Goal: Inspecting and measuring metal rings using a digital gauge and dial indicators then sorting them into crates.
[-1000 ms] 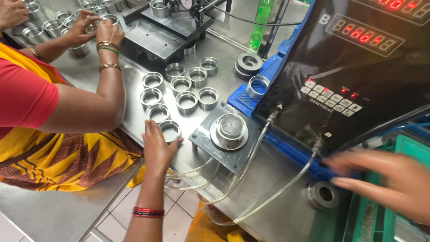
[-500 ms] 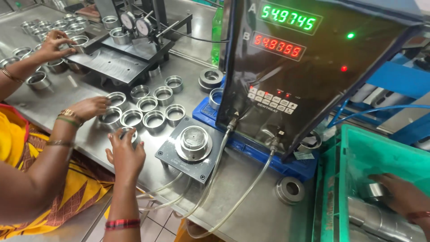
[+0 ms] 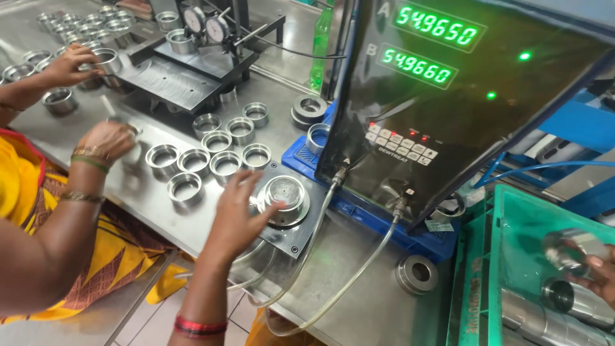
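moved: left hand (image 3: pixel 240 214) has drifted right, fingers spread and empty, tips touching the round steel gauge plug (image 3: pixel 284 197).
right hand (image 3: pixel 592 269): fingers wrapped round a shiny steel sleeve (image 3: pixel 567 251) inside the green crate (image 3: pixel 512 211).
risk: an unwatched grip may let the sleeve slip from the fingers.

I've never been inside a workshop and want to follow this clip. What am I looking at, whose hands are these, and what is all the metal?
There is one view, from a camera worn on a person's head, looking down at a steel table. That person's left hand is spread open beside a round metal plug on a black base plate. Their right hand, at the picture's edge, rests on a metal cylinder inside a green crate; whether it grips it is unclear. Short metal rings stand in rows on the table. Hoses run to a black box with lit green digits. The other hand, at left, belongs to a co-worker.
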